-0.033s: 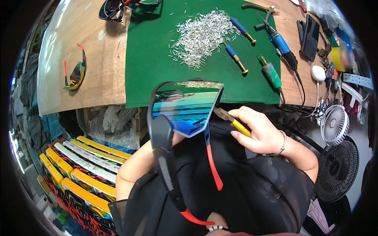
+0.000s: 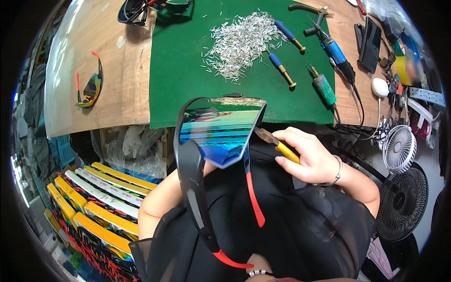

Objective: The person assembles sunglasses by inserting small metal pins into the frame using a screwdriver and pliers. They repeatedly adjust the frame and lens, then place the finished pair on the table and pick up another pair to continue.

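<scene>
In front of me, lenses up, are wraparound sunglasses (image 2: pixel 221 127) with a mirrored blue-green lens, a black frame and red-tipped temples. My left hand (image 2: pixel 209 166) reaches behind the lens and supports them; its fingers are hidden. My right hand (image 2: pixel 305 155) is closed around yellow-handled pliers (image 2: pixel 286 152). The jaws of the pliers point left to the frame's right corner, beside the hinge; whether they grip anything there cannot be made out. One temple runs down toward my chest on the left, the other hangs at the middle.
On the green mat (image 2: pixel 183 61) lie a heap of small silver pins (image 2: pixel 244 44), two blue-handled drivers (image 2: pixel 282 70), a green-handled electric tool (image 2: pixel 324 89) and a blue one (image 2: pixel 339 55). Yellow sunglasses (image 2: pixel 91 89) rest at left. Stacked frames (image 2: pixel 103 209) stand lower left, two fans (image 2: pixel 399 148) right.
The sunglasses have tilted slightly: the lens's lower point sits a little lower and the left temple has turned and shifted slightly left. My right hand and the pliers stay in place.
</scene>
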